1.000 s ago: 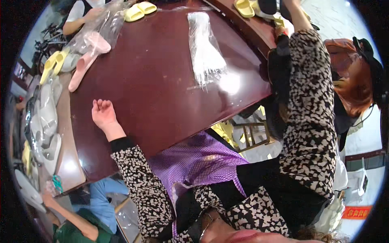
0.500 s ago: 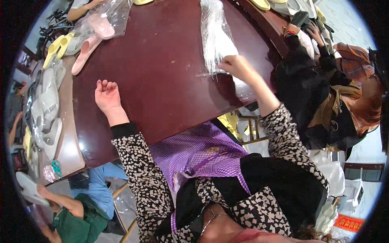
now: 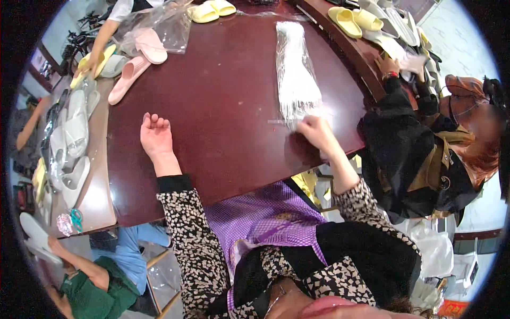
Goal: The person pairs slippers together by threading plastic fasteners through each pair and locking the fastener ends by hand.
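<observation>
A bundle of thin white strands [image 3: 298, 74] in a clear plastic bag lies on the dark red table, its loose ends fanning out toward me. At those near ends is my right hand [image 3: 317, 133], its fingers pinched together. What the fingertips hold, if anything, is too small to make out. My left hand [image 3: 157, 139] rests palm up on the left side of the table, with loosely curled fingers and nothing in it. Beyond it are a pair of pink slippers [image 3: 129, 78], one leaning on the other, beside a clear plastic bag [image 3: 172, 36].
Yellow slippers [image 3: 211, 10] sit at the far edge. Grey slippers [image 3: 74, 125] in clear bags line the left side table, near teal-handled scissors [image 3: 76, 219]. At right, a co-worker in black [image 3: 396, 143] handles slippers by more yellow ones [image 3: 348, 22]. Another person in green [image 3: 101, 284] holds a grey slipper.
The view has shifted, so the table sits lower in the picture. My right hand stays at the strands' near end, slightly blurred. At far left, another person's hand has reached the yellow slippers.
</observation>
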`<move>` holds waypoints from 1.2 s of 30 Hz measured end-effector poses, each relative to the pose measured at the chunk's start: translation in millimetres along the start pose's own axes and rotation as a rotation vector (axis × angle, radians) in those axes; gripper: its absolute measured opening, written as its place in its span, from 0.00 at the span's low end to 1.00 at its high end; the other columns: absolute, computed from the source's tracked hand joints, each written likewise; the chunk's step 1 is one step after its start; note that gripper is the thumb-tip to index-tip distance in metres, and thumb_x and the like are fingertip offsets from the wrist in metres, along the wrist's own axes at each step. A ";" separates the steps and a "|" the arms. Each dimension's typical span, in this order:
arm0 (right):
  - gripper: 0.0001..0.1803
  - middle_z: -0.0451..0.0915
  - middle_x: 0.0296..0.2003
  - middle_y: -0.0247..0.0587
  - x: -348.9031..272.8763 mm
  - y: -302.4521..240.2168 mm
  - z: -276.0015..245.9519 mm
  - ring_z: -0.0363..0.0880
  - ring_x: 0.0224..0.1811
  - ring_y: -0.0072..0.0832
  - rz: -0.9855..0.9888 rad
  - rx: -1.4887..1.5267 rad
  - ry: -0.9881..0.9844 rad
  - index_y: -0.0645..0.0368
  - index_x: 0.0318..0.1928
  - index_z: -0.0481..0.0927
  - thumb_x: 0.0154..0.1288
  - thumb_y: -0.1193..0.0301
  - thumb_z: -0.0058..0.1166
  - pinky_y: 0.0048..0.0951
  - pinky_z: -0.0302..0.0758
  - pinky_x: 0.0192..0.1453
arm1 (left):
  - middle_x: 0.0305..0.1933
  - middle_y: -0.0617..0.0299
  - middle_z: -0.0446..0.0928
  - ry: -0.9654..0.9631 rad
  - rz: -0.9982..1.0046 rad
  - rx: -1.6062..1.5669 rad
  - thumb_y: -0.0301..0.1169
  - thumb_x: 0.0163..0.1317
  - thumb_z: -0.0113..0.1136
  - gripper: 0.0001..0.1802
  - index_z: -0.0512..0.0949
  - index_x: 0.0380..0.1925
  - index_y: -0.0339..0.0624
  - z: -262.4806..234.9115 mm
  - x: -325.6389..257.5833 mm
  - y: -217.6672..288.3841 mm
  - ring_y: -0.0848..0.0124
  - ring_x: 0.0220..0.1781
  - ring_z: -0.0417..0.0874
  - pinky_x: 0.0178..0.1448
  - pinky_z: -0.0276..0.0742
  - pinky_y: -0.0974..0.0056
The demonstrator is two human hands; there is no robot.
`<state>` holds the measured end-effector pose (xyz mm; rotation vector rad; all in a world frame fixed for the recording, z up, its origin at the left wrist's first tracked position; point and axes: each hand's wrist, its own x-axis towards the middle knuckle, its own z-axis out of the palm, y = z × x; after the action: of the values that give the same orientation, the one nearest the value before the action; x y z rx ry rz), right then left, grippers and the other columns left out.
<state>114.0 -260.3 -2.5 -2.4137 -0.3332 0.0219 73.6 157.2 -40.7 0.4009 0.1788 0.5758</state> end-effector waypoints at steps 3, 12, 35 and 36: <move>0.12 0.72 0.16 0.32 -41.1 -26.1 -7.9 0.69 0.19 0.19 0.126 0.301 -0.195 0.66 0.25 0.75 0.57 0.68 0.53 0.25 0.66 0.23 | 0.28 0.61 0.74 0.014 -0.001 0.065 0.29 0.62 0.50 0.07 0.73 0.38 0.41 12.0 -7.1 -4.7 0.72 0.25 0.69 0.33 0.68 0.65; 0.11 0.68 0.15 0.24 -80.1 -40.2 -23.8 0.61 0.16 0.11 0.220 0.874 -0.435 0.58 0.21 0.73 0.60 0.70 0.54 0.16 0.56 0.19 | 0.39 0.62 0.78 -0.701 -0.059 0.992 0.18 0.57 0.53 0.08 0.77 0.36 0.38 96.2 -108.4 -94.0 0.75 0.38 0.79 0.43 0.76 0.71; 0.21 0.73 0.52 0.43 35.9 -5.8 -39.0 0.71 0.54 0.38 -0.467 -0.312 0.295 0.57 0.53 0.71 0.59 0.64 0.54 0.38 0.68 0.54 | 0.32 0.62 0.77 -0.593 -0.036 0.883 0.22 0.62 0.51 0.04 0.75 0.32 0.34 113.3 -190.6 -144.2 0.75 0.36 0.77 0.45 0.74 0.70; 0.26 0.68 0.56 0.43 45.5 6.9 -31.7 0.65 0.59 0.40 -0.408 -0.380 0.232 0.54 0.57 0.67 0.58 0.64 0.55 0.41 0.64 0.58 | 0.31 0.63 0.76 -0.579 -0.051 0.841 0.23 0.63 0.50 0.04 0.74 0.32 0.34 112.4 -194.6 -145.1 0.75 0.35 0.77 0.45 0.74 0.70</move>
<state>163.0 -274.5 20.5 -2.6324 -0.7705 -0.5443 15.1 -98.6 11.3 1.3532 -0.1403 0.2888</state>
